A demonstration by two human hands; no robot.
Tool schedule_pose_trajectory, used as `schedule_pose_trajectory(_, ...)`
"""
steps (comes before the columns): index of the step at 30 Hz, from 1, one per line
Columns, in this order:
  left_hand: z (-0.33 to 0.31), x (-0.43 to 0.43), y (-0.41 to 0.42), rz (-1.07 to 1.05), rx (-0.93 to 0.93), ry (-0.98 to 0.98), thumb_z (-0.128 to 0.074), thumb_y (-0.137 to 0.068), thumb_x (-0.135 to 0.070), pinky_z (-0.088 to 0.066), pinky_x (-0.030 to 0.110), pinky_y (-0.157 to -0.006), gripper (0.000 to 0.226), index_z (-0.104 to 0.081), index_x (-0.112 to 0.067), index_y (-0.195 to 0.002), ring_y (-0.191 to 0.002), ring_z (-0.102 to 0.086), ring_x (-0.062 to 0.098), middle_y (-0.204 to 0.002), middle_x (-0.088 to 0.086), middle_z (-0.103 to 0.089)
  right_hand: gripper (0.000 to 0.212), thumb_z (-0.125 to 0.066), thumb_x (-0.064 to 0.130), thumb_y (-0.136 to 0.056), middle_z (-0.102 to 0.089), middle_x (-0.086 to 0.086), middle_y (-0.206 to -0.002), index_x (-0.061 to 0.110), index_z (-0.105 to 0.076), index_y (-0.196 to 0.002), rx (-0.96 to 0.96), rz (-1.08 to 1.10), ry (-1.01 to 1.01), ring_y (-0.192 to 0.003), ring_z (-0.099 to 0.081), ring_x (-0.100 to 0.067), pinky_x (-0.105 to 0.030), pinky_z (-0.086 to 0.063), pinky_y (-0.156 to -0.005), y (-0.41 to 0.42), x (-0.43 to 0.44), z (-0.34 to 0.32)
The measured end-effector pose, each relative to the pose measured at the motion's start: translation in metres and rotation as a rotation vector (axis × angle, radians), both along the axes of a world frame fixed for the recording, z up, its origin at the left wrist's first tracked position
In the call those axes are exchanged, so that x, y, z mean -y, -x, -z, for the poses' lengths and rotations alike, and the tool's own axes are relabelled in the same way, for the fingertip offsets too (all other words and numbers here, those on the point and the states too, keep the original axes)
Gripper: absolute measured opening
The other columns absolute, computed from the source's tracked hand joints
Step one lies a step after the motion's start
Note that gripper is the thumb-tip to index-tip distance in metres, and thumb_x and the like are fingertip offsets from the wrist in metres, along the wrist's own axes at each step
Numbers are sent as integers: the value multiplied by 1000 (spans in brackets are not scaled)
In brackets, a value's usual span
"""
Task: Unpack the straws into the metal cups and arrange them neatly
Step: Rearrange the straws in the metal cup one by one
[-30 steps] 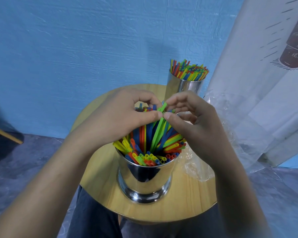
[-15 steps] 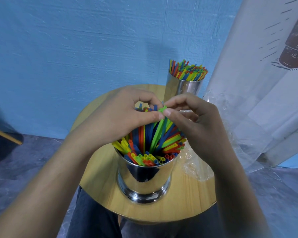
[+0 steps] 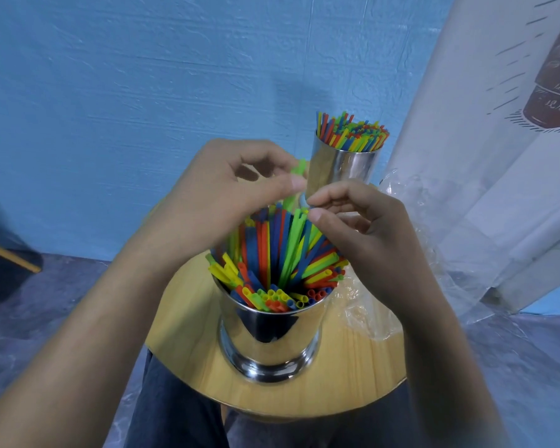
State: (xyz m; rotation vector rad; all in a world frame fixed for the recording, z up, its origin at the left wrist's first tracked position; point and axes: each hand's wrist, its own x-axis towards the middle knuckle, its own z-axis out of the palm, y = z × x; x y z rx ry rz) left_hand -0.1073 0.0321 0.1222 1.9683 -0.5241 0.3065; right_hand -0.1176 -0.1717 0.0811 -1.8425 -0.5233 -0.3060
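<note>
Currently, head view: the near metal cup (image 3: 270,334) stands on the round wooden table (image 3: 353,379), packed with coloured straws (image 3: 272,253). Their long axes run near upright, tops fanned outward, with the front ones leaning open-ended toward the camera. The left hand (image 3: 227,202) sits above the bundle, thumb and index pinching one green straw (image 3: 298,167), which tilts up and rightward, raised above the rest. The right hand (image 3: 362,227) is beside it, fingers curled, thumb tip at the straw tops; cannot tell whether it grips any. The far metal cup (image 3: 340,169) is also full of upright straws. A crumpled plastic bag (image 3: 369,315) lies at right.
</note>
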Motion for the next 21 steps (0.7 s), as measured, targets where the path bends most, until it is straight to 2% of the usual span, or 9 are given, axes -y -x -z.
schedule_pose_trajectory(1, -2, -2, -1, -3, 13, 68, -77, -85, -31, -55, 36, -80, 2, -76, -31, -83, -86, -71, 20, -91, -2, -77, 7, -69, 22, -92, -70, 19, -89, 26, -73, -97, -3, 3, 3, -92, -68, -10, -33, -57, -82, 0, 0, 0)
schedule_pose_trajectory(4, -6, -9, -7, -64, 57, 303, -74, -87, -20, -56, 30, -75, 14, -76, -32, -81, -77, -68, 11, -91, -9, -78, 9, -69, 21, -93, -69, 20, -90, 27, -73, -99, -12, 2, 11, -92, -67, -7, -24, -55, -79, 1, 2, 2)
schedule_pose_trajectory(6, -6, -13, -11, -124, 57, 468, -70, -91, -16, -56, 31, -75, 17, -76, -29, -81, -72, -64, 11, -91, -7, -75, 12, -69, 22, -93, -69, 20, -92, 29, -72, -102, -14, 3, 20, -93, -67, -6, -20, -54, -78, 2, 3, 1)
schedule_pose_trajectory(10, -4, -21, -15, -198, 7, 790, -66, -97, -16, -56, 30, -78, 20, -74, -25, -81, -75, -64, 16, -87, -4, -66, 18, -67, 27, -92, -69, 22, -94, 32, -72, -108, -30, 17, 46, -96, -66, -3, -18, -54, -77, 1, 2, -1)
schedule_pose_trajectory(12, -3, -26, -16, -200, -28, 911, -64, -101, -16, -55, 27, -79, 12, -70, -19, -91, -77, -65, 15, -87, -5, -66, 22, -65, 33, -91, -69, 22, -96, 33, -72, -111, -40, 38, 64, -98, -67, -4, -19, -56, -77, 1, 1, -1)
schedule_pose_trajectory(16, 2, -29, -16, -192, -103, 1026, -63, -102, -19, -55, 23, -81, 5, -66, -16, -99, -80, -66, 12, -86, -5, -65, 26, -66, 36, -92, -68, 26, -98, 31, -73, -117, -29, 69, 52, -98, -68, -5, -22, -58, -77, 1, -1, -2)
schedule_pose_trajectory(19, 6, -25, -14, -173, -140, 1039, -63, -101, -19, -56, 23, -82, 5, -66, -16, -99, -81, -67, 11, -86, -5, -66, 16, -67, 24, -97, -72, 21, -92, 26, -76, -111, 33, 73, 19, -92, -69, -7, -23, -56, -78, 0, -2, -3)
schedule_pose_trajectory(21, 7, -24, -12, -165, -163, 1035, -62, -101, -19, -56, 22, -81, 5, -64, -16, -98, -79, -68, 11, -87, -5, -66, 17, -68, 14, -98, -74, 13, -85, 25, -76, -107, 73, 99, -31, -85, -70, -8, -23, -55, -77, 0, -1, -3)
